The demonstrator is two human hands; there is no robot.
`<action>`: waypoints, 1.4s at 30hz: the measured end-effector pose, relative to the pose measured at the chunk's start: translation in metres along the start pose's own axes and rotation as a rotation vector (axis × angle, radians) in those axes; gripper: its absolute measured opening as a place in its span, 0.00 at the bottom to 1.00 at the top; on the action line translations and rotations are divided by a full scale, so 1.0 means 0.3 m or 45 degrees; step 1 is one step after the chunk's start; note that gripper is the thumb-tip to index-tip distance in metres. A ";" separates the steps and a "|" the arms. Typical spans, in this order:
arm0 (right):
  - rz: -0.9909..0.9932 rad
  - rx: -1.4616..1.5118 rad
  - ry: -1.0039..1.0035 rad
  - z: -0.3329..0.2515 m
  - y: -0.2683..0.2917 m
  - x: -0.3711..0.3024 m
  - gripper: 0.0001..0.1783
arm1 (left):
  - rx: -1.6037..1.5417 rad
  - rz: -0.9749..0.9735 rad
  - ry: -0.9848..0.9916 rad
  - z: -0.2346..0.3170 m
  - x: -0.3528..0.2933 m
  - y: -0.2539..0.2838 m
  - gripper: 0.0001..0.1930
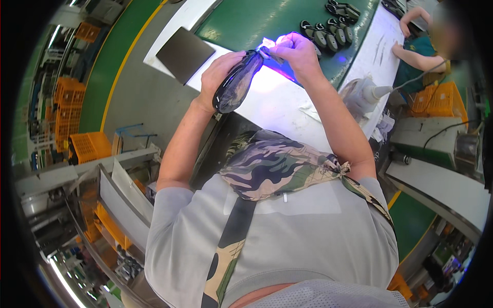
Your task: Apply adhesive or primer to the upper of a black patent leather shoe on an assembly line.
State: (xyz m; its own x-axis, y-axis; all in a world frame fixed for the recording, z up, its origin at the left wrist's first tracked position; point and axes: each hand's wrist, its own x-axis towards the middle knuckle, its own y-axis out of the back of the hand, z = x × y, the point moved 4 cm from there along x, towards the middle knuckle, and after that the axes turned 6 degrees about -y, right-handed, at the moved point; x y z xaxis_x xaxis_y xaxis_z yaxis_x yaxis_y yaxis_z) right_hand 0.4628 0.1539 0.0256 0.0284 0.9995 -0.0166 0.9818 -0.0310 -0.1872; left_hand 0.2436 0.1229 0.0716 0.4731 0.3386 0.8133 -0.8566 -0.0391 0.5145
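My left hand (215, 77) is closed round a glossy black shoe (237, 84), held at a slant above the white table edge with its long underside toward me. At the shoe's far end, my right hand (298, 54) pinches a crumpled white cloth or paper (267, 44) against it. Bright violet light falls on the fingertips and the cloth, washing out detail there. Whether the cloth wraps the shoe's tip or only touches it, I cannot tell.
Several black shoes (328, 33) stand on the green table surface (241, 20). A dark flat panel (185, 54) lies at the left. Near my right forearm is a translucent bottle (362, 96) with a nozzle. A co-worker's arm (418, 60) rests at the right; orange crates (439, 100) stand below.
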 end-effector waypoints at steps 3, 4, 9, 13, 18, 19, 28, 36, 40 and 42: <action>-0.200 0.316 -0.236 0.020 -0.099 -0.017 0.14 | 0.087 -0.085 0.079 0.023 -0.029 0.052 0.24; -0.227 0.314 -0.243 0.013 -0.127 -0.025 0.14 | 0.110 -0.077 0.094 0.031 -0.043 0.069 0.24; -0.415 0.287 -0.194 -0.099 -0.272 -0.086 0.13 | 0.184 -0.150 0.370 0.032 -0.129 0.119 0.28; -0.550 0.113 -0.038 -0.134 -0.353 -0.071 0.12 | 0.183 -0.312 0.677 0.033 -0.169 0.162 0.25; -0.536 -0.362 0.223 -0.183 -0.436 -0.056 0.11 | -0.004 -0.674 1.020 0.026 -0.230 0.230 0.21; -0.554 -0.363 0.227 -0.177 -0.454 -0.052 0.11 | -0.084 -0.675 1.073 0.020 -0.257 0.242 0.24; -0.647 -0.427 0.579 -0.120 -0.556 -0.056 0.11 | -0.643 -0.467 1.268 0.022 -0.336 0.300 0.25; -0.817 -0.428 0.461 0.015 -0.604 -0.089 0.11 | -0.925 -0.166 1.594 0.005 -0.451 0.334 0.23; -0.905 -0.453 0.279 0.067 -0.606 -0.108 0.11 | -1.170 -0.009 1.728 -0.004 -0.487 0.354 0.29; -0.937 -0.428 0.205 0.082 -0.607 -0.116 0.12 | -1.175 0.119 1.711 -0.006 -0.490 0.370 0.27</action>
State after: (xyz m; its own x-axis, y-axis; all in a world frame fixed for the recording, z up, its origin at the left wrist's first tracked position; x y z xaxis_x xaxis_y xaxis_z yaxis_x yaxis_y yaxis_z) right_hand 0.2785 0.1245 0.0361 -0.6426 0.7530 0.1413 0.7629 0.6118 0.2089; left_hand 0.0785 0.0703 0.0087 0.3291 0.9154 -0.2318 -0.9296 0.2709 -0.2500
